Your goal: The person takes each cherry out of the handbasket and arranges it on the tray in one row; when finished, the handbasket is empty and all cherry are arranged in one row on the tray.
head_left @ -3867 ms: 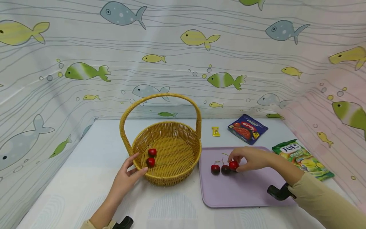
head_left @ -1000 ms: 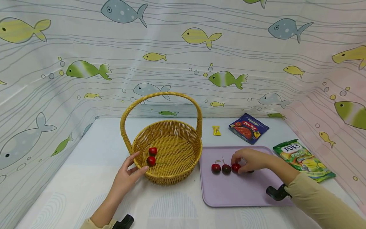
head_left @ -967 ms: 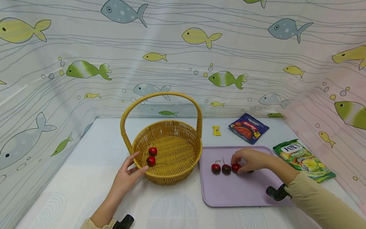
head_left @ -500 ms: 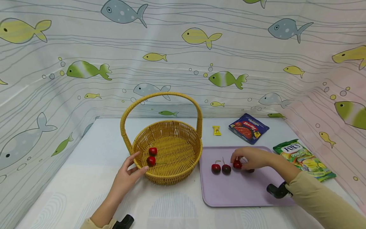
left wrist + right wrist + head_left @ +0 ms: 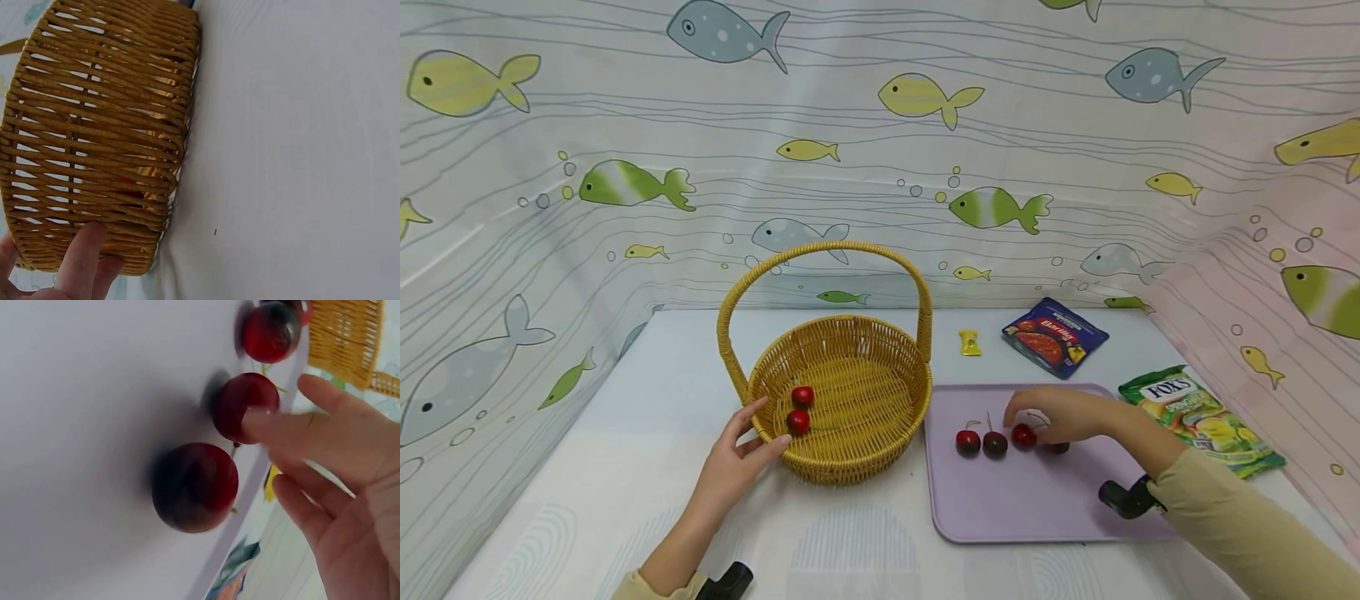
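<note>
My left hand (image 5: 736, 460) rests against the near left side of a yellow wicker basket (image 5: 883, 467). In the left wrist view, fingertips (image 5: 87, 240) press its woven outer wall. Two red cherries, a far cherry (image 5: 802, 396) and a near cherry (image 5: 798, 422), lie inside. Over a lilac tray (image 5: 1000, 508), my right hand (image 5: 1067, 414) is at a red cherry (image 5: 1023, 436), a finger overlapping it in the right wrist view and the others spread apart. Left of it sit two stemmed cherries, one red (image 5: 967, 442) and one dark (image 5: 995, 444). Another dark cherry (image 5: 1058, 447) is partly hidden beneath the hand.
Behind the tray lie a small yellow wrapped candy (image 5: 970, 342) and a blue Barilla pouch (image 5: 1054, 337). A green FOX'S bag (image 5: 1202, 421) lies by the tray's right edge. A fish-patterned curtain (image 5: 850, 192) surrounds the table (image 5: 647, 400).
My right hand has shifted slightly right over the tray, and the cherry at its fingers has moved a little right. The dark cherry beneath the hand has come into view. My left hand stays put.
</note>
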Tool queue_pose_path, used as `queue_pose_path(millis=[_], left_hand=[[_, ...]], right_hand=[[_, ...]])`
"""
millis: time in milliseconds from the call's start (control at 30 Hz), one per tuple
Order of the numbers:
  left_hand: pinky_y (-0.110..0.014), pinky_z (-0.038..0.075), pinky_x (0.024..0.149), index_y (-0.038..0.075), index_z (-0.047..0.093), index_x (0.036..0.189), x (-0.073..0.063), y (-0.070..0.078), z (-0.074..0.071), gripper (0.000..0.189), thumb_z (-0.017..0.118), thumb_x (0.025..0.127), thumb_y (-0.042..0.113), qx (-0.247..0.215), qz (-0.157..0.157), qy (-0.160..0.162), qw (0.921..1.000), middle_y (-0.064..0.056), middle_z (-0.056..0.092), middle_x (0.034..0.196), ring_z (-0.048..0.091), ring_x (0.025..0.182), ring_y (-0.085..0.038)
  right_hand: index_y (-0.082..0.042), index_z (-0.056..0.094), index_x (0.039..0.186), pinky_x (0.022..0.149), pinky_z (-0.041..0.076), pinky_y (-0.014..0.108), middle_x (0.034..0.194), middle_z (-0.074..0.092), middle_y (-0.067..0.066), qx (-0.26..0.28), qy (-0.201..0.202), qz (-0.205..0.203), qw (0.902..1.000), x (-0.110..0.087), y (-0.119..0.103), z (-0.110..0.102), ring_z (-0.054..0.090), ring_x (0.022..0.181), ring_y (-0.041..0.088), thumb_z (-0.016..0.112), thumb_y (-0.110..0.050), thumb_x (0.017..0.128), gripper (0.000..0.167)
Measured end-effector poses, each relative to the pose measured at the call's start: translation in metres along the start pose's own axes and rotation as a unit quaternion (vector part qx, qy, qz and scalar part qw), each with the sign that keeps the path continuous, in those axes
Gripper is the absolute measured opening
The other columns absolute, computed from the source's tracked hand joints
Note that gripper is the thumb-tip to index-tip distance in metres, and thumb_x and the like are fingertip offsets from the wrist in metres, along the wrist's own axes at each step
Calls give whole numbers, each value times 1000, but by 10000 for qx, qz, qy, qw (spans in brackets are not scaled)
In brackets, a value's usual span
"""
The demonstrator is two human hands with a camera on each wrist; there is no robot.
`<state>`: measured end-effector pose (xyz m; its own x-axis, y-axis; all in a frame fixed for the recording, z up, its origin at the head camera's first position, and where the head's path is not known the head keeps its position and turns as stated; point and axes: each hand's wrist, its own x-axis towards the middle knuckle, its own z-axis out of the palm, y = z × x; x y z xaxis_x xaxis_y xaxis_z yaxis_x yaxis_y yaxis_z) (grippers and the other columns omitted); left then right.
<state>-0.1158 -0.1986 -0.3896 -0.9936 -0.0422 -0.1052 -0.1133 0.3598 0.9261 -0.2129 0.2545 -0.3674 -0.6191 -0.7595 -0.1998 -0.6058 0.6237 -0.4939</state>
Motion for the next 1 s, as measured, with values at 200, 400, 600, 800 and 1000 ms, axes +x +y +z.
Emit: queue_pose_path(millis=[200, 400, 600, 800, 1000], left_hand=[[-47, 44, 91, 22, 29, 145, 0, 0, 0, 71, 67, 87, 35, 8, -23, 19, 10000, -20, 23, 147, 41, 123, -41], [-47, 44, 91, 22, 29, 145, 0, -1, 0, 71, 67, 87, 34, -11, -4, 4, 10000, -20, 23, 147, 41, 123, -41], [-48, 44, 90, 21, 29, 145, -1, 1, 0, 70, 67, 87, 34, 0, 24, 9, 10000, -20, 23, 147, 41, 123, -41], [-47, 44, 90, 21, 29, 144, -1, 2, 0, 70, 67, 87, 34, -24, 26, 13, 10000, -20, 23, 147, 42, 122, -41], [-48, 44, 91, 21, 29, 144, -1, 2, 1, 70, 67, 87, 34, -14, 19, 12, 10000, -20, 24, 147, 41, 123, -41]], right_hand=[[-16, 66, 95, 72, 49, 33, 90, 59, -6, -230, 401, 389, 9982, 0, 2, 2, 55, 83, 17, 78, -24, 76, 23], [-18, 68, 90, 67, 48, 27, 83, 59, -10, -422, 474, 458, 9969, 3, 6, 8, 54, 77, 13, 79, -24, 75, 20], [-19, 68, 94, 68, 49, 27, 88, 59, -11, -195, 228, 112, 9995, 0, 4, 8, 54, 79, 12, 76, -12, 77, 20], [-19, 67, 96, 73, 51, 30, 92, 58, -11, 56, -33, -47, 10000, -3, 0, 7, 54, 84, 12, 74, -7, 78, 23], [-19, 65, 99, 74, 51, 31, 94, 59, -10, 140, -33, 3, 9999, -5, -1, 8, 54, 86, 11, 74, -5, 78, 27]])
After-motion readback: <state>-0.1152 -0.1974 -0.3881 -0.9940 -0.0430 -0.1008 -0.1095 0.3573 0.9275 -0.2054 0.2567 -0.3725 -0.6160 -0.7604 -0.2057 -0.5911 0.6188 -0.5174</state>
